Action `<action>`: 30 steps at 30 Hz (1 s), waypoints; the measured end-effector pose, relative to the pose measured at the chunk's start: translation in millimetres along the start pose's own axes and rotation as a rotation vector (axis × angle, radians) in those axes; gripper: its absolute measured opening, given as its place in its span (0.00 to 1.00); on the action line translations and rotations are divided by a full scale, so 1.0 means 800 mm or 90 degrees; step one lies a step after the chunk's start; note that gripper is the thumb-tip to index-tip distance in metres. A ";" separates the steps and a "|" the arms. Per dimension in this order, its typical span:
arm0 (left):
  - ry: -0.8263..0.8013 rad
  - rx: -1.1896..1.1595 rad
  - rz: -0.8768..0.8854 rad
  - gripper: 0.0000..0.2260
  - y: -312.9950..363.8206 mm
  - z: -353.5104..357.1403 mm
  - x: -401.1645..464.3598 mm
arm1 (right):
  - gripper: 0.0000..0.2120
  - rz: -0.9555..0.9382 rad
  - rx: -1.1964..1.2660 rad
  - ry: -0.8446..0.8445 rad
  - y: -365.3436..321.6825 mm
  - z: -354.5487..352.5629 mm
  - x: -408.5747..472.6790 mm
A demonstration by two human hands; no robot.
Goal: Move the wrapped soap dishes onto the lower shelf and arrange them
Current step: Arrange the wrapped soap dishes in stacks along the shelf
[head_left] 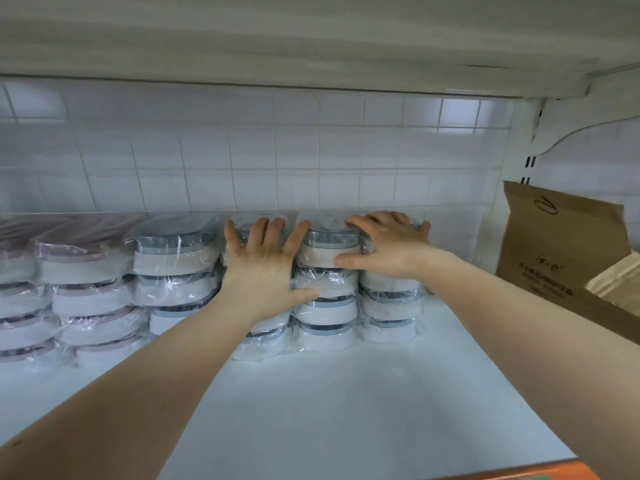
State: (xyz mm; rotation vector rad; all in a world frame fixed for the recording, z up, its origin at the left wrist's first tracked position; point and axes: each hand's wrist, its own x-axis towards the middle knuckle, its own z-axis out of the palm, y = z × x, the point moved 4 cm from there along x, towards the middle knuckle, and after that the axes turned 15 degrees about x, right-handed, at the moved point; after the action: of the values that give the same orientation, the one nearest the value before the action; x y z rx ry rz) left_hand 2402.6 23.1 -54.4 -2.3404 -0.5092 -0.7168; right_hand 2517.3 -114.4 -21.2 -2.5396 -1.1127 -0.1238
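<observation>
Fingers (239,237) of the left hand (263,268) lie spread flat against one stack of wrapped soap dishes (325,271) at frame centre; the right hand (388,247) is splayed over the neighbouring stacks. Neither hand grips anything. All stacks stand on the white shelf (346,403) against the tiled wall (242,154).

The only writing is on the brown paper bag (557,244) at the right side of the shelf. Near its top there is a thin dark logo drawn as a looping oval. Lower on the bag there are some dark characters and, under them, a few lines of small print, but all of this is too blurred to read.
</observation>
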 end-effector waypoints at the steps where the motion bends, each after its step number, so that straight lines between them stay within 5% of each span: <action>1: -0.027 -0.007 -0.009 0.47 -0.001 -0.004 -0.001 | 0.38 0.004 -0.007 -0.019 -0.002 -0.003 0.000; 9: 0.009 -0.070 -0.123 0.43 -0.058 -0.019 -0.067 | 0.38 -0.148 0.060 -0.013 -0.083 -0.004 -0.012; 17: -0.143 0.004 -0.303 0.42 -0.166 -0.034 -0.183 | 0.37 -0.364 0.129 -0.023 -0.219 0.049 -0.041; 23: -0.161 0.029 -0.383 0.41 -0.265 -0.020 -0.245 | 0.35 -0.395 0.135 -0.032 -0.316 0.079 -0.052; 30: -0.161 0.035 -0.319 0.40 -0.383 0.031 -0.262 | 0.36 -0.315 0.091 0.008 -0.427 0.122 -0.018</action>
State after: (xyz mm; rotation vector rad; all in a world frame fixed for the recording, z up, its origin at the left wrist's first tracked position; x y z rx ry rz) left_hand 2090.7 225.8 -58.1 -2.2788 -1.2401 -0.6133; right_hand 2253.0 123.6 -15.3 -2.0914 -1.6592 -0.1773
